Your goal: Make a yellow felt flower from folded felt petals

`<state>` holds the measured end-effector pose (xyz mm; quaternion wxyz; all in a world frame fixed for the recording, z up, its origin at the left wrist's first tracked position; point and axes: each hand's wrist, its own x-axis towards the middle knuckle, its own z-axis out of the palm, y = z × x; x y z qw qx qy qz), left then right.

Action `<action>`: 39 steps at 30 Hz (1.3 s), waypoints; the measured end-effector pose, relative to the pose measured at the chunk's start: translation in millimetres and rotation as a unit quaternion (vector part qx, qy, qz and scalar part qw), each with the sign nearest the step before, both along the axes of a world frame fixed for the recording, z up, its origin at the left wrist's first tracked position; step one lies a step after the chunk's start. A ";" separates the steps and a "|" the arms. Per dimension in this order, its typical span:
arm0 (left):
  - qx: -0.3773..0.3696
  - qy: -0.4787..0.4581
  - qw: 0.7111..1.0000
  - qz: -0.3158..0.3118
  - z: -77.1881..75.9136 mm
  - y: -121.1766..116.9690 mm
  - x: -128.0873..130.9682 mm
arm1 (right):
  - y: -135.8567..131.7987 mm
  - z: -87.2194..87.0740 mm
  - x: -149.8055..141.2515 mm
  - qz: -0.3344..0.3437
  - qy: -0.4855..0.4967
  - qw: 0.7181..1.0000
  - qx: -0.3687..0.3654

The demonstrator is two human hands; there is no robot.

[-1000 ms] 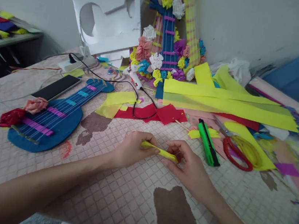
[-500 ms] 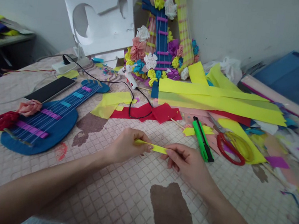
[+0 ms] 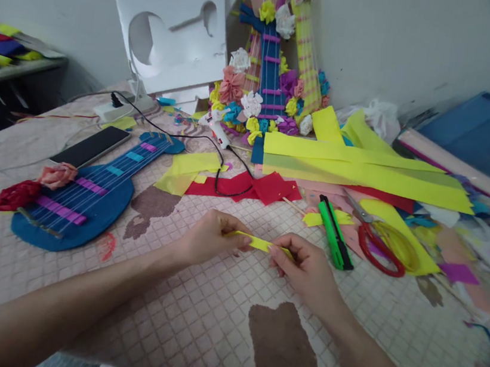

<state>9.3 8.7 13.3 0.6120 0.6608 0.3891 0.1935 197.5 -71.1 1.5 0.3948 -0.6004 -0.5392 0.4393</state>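
At the far left, the blue toy guitar (image 3: 111, 205) lies flat just beside a dark phone (image 3: 91, 146); a careless sweep of my forearm could knock its red rosette (image 3: 20, 196) or drag its strings. Further in, the glue gun (image 3: 218, 130) sits beyond my hands, its black cord (image 3: 225, 194) looped over the red paper strip (image 3: 274, 187). If that paper were tugged, the cord could come along and tip the gun; I can't tell whether it's hot.

My left hand (image 3: 209, 238) pinches one end of a narrow yellow strip (image 3: 259, 243) between thumb and fingers, the strip held just above the quilted cloth (image 3: 191, 321), between my hands. My right hand (image 3: 304, 265) has the other end in a similar pinch. Pulling unevenly could tear or skew so thin a piece, and a loose pinch could let a fold spring open.

Just beside my right hand lies the green box cutter (image 3: 335, 234), then the red-handled scissors (image 3: 383, 250). Swinging that hand outward could bump the cutter, and I can't tell if its blade is out.
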 end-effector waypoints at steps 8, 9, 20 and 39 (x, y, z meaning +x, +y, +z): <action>-0.078 -0.004 0.997 -0.012 -1.1 22.6 -16.3 | 1.2 -2.6 13.2 -0.023 0.013 1.000 -0.012; -0.056 -0.010 0.998 0.002 -1.4 23.2 -15.8 | 1.4 -2.6 13.5 -0.026 0.009 1.000 -0.010; 0.055 0.002 0.997 -0.047 2.3 11.2 13.3 | -1.5 0.6 21.1 -0.003 0.016 1.000 -0.006; 0.174 0.046 0.977 -0.112 6.4 1.2 35.3 | -3.6 2.2 24.0 0.032 0.039 0.999 0.006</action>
